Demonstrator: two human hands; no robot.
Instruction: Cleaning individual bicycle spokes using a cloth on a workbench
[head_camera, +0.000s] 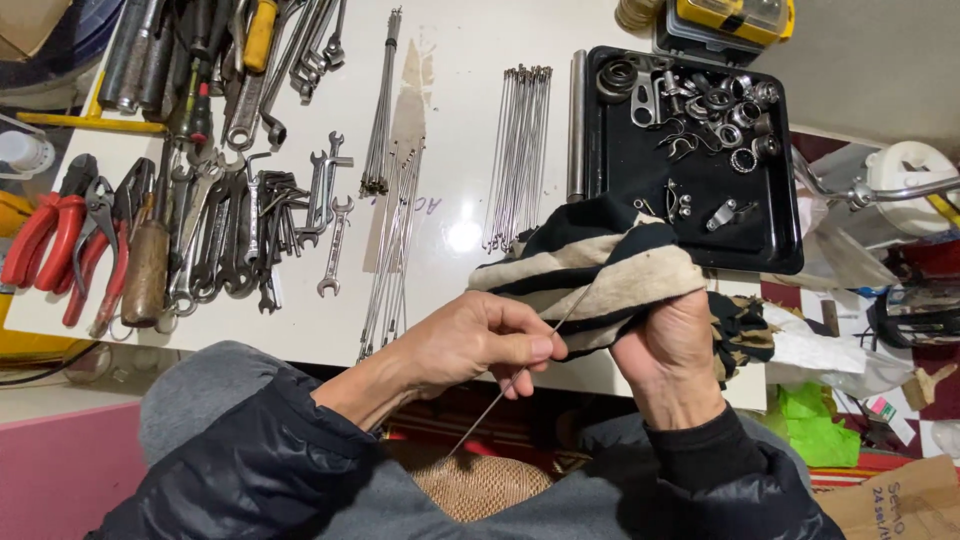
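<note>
Red-handled pliers (45, 235) far left of the striped rag (590, 275), then wrenches (255, 225) and loose spoke bundles (395, 235) on the white table (465, 100). Left hand (480, 345) just left of the rag, pinching a thin steel spoke (500, 395). Right hand (670, 355) under the rag, clenched on it around the spoke's upper end. Black parts tray (690, 215) behind the rag.

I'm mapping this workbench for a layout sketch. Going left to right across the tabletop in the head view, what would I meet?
Red-handled pliers → brown wooden-handled tool → pile of steel spanners → loose bundle of thin metal spokes → second spoke bundle → black tray of small metal parts.
</note>
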